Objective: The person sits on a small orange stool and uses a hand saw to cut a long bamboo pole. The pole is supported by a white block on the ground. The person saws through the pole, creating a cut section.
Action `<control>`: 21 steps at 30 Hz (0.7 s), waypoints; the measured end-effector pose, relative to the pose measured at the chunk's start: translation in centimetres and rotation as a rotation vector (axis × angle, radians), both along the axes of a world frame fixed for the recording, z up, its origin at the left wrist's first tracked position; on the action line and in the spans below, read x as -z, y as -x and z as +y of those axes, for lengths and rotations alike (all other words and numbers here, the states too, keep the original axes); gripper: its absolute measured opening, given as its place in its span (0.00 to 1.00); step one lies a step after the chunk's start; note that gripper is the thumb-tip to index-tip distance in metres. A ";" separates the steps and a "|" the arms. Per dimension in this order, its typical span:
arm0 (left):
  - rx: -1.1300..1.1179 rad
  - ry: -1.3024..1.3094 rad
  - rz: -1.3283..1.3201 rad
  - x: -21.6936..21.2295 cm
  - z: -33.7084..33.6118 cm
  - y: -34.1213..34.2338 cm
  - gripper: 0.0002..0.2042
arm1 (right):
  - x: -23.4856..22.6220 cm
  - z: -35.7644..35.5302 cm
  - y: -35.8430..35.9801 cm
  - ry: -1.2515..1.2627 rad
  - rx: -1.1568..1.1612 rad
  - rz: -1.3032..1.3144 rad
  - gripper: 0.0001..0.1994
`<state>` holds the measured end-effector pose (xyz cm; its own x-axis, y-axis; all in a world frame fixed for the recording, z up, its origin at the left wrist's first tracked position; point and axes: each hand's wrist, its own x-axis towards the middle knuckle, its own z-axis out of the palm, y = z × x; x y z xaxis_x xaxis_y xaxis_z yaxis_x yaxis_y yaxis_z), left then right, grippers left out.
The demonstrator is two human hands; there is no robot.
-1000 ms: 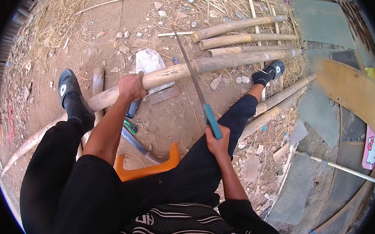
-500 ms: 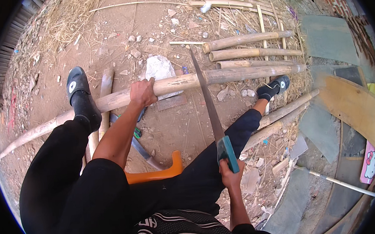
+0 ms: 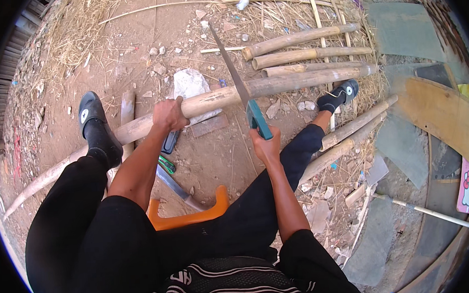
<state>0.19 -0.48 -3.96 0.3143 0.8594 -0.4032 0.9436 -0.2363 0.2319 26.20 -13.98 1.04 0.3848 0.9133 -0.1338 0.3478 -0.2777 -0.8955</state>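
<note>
A long bamboo pole (image 3: 300,80) lies across in front of me, thin at its left end. My left hand (image 3: 169,115) is closed round it, left of the saw. In my right hand (image 3: 267,142) is the teal handle of a hand saw (image 3: 231,69). Its blade crosses the pole near a joint and points away from me, with the handle on my side. Whether the teeth have cut into the bamboo I cannot tell. My left foot (image 3: 94,118) is against the pole on the left, and my right foot (image 3: 339,96) is beside it on the right.
Several cut bamboo lengths (image 3: 306,39) lie beyond the pole; two more (image 3: 352,139) lie near my right leg. A whitish rock (image 3: 190,83) is by my left hand. A curved blade (image 3: 175,185) and green-handled tool (image 3: 166,163) lie near an orange plastic seat (image 3: 222,198). Grey sheets (image 3: 405,34) line the right.
My right hand has pushed the saw forward and left, so its handle now sits close to the pole. My left hand keeps its hold; the whole view has shifted slightly.
</note>
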 end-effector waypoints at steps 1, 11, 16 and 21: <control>-0.016 -0.009 0.012 0.6 0.2 0.7 0.25 | 0.3 -0.9 0.3 0.046 -0.025 -0.065 0.11; -0.063 0.019 0.017 1.9 2.2 -1.7 0.26 | 1.8 2.4 -0.7 0.046 -0.124 -0.133 0.12; -0.117 -0.117 0.016 1.7 3.0 1.8 0.25 | -2.9 -6.8 -1.2 0.143 -0.024 0.090 0.13; -0.097 -0.085 -0.003 -0.6 2.8 -1.7 0.23 | 0.6 -3.1 -1.5 0.041 -0.236 -0.203 0.12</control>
